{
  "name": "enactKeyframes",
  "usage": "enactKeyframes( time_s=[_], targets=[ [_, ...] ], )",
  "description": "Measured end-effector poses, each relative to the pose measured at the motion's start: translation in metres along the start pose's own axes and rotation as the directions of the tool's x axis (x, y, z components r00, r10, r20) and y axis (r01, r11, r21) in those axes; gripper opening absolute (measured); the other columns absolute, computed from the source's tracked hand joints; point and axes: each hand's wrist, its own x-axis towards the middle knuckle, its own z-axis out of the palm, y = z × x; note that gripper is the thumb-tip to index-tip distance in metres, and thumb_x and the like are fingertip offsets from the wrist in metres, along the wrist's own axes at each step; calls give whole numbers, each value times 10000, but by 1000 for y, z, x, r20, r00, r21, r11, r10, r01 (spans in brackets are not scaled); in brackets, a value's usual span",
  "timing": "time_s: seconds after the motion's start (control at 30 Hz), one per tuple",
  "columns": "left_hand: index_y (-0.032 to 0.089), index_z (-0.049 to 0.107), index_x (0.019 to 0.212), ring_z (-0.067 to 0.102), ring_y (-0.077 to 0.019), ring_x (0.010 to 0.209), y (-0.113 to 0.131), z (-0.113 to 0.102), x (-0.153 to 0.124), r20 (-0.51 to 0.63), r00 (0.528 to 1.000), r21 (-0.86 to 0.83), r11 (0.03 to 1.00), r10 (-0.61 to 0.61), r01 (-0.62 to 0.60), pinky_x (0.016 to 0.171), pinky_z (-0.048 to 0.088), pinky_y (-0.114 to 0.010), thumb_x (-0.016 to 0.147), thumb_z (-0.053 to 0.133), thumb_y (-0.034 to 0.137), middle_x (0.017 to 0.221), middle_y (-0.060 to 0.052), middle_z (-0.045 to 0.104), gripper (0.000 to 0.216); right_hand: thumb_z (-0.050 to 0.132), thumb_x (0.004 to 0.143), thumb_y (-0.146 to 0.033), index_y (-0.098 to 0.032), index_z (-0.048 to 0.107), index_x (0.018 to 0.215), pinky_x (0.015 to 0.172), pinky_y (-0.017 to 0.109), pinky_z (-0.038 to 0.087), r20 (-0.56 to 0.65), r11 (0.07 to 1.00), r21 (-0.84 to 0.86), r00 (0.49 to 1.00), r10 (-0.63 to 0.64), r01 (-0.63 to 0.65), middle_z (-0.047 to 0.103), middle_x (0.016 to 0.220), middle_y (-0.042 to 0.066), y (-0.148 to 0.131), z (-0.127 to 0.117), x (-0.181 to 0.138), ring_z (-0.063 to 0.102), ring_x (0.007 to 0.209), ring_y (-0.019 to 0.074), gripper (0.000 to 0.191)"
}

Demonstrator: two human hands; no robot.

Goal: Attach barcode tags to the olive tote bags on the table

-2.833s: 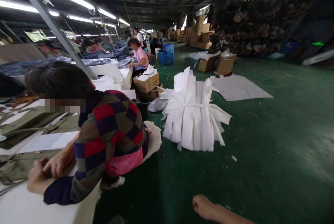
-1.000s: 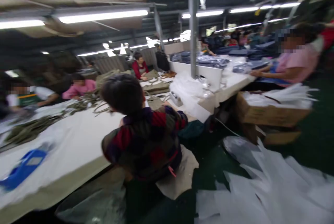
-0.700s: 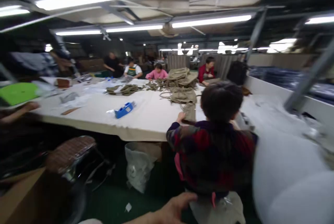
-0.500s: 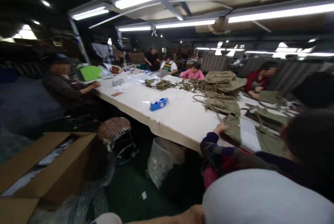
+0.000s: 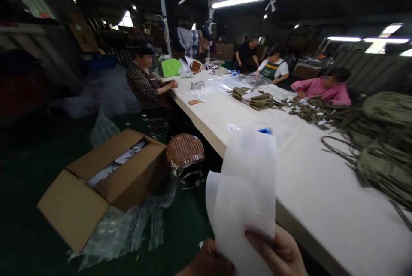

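Note:
White sheets (image 5: 247, 181), thin and softly curled like paper, stand upright in front of me at the lower middle. My right hand (image 5: 278, 250) is closed on their right edge, thumb across the near face. At the lower left edge of the sheets, my left hand (image 5: 210, 261) has its fingers curled round them; part of it is cut off by the frame. Behind the sheets' top, a blue tape dispenser (image 5: 265, 131) is mostly hidden on the long table (image 5: 222, 117) with a pale cover.
An open cardboard box (image 5: 128, 177) with white contents stands at left, clear plastic (image 5: 119, 228) beside it. Close by is a brown-topped stool (image 5: 186, 151). Olive fabric bags (image 5: 386, 156) are piled at right. Several co-workers sit or stand around the table, one in pink (image 5: 328, 89).
My view has swung left. The white sheets have come up from the lower right to the middle, now with both hands on them. The co-worker at right has left the view.

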Motion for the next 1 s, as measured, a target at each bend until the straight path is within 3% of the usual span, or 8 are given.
enactKeyframes(
  time_s=[0.07, 0.17, 0.33, 0.47, 0.57, 0.7, 0.87, 1.0],
  targets=[
    [91, 710, 773, 627, -247, 727, 11, -9, 19, -132, 989, -6, 997, 74, -75, 737, 461, -351, 539, 789, 361, 748, -110, 672, 366, 602, 753, -383, -196, 648, 940, 677, 251, 507, 101, 997, -59, 994, -46, 52, 657, 883, 46, 1, -6, 40, 615, 794, 208, 268],
    [98, 699, 839, 620, -226, 723, 47, -22, 49, -337, 914, 23, 972, 228, -234, 714, 462, -326, 619, 737, 339, 770, -97, 677, 329, 627, 734, -369, -223, 511, 1216, 958, 324, 393, 180, 988, -131, 982, -54, 79, 506, 1254, 71, 14, -13, 94, 456, 1160, 246, 517],
    [126, 662, 872, 608, -181, 639, 139, -60, 86, -626, 654, 164, 892, 424, -422, 634, 479, -287, 615, 729, 288, 790, -59, 681, 311, 625, 723, -405, -234, 288, 1375, 1056, 435, 236, 257, 991, -125, 966, -23, 57, 409, 1344, 102, 46, -13, 164, 334, 1263, 251, 754],
    [164, 626, 972, 620, -163, 704, 226, -101, 110, -667, 437, 348, 771, 604, -534, 675, 494, -253, 545, 766, 234, 861, -30, 680, 455, 608, 734, -426, -218, 266, 1384, 1028, 420, 278, 325, 994, -108, 946, 23, 13, 501, 1252, 109, 68, -16, 207, 434, 1182, 252, 763],
    [178, 595, 1064, 620, -168, 798, 296, -127, 143, -572, 373, 476, 666, 730, -574, 751, 492, -250, 544, 769, 219, 920, -26, 673, 549, 564, 758, -447, -195, 425, 1297, 994, 382, 321, 368, 996, -84, 930, 0, 33, 501, 1254, 105, 82, -17, 239, 450, 1155, 265, 611],
    [185, 577, 1099, 590, -207, 950, 394, -148, 220, -350, 422, 567, 548, 836, -615, 860, 466, -291, 541, 774, 215, 1014, -40, 652, 593, 543, 760, -452, -168, 530, 1192, 902, 368, 397, 329, 999, -34, 944, -9, 22, 612, 1053, 89, 89, -8, 297, 541, 988, 260, 517],
    [216, 568, 1061, 591, -202, 942, 510, -137, 360, -25, 602, 553, 513, 798, -657, 848, 474, -325, 555, 762, 220, 1047, -19, 639, 542, 540, 762, -440, -159, 598, 1073, 836, 367, 432, 64, 983, 184, 998, 2, -14, 634, 980, 78, 71, 8, 394, 557, 926, 250, 423],
    [226, 561, 1021, 596, -191, 892, 555, -119, 477, 123, 738, 566, 564, 664, -602, 790, 473, -329, 569, 745, 293, 1002, -11, 648, 492, 557, 739, -406, -168, 595, 1021, 764, 339, 450, -133, 941, 339, 989, 59, -11, 641, 882, 49, 50, 10, 461, 565, 842, 218, 371]
  ],
)
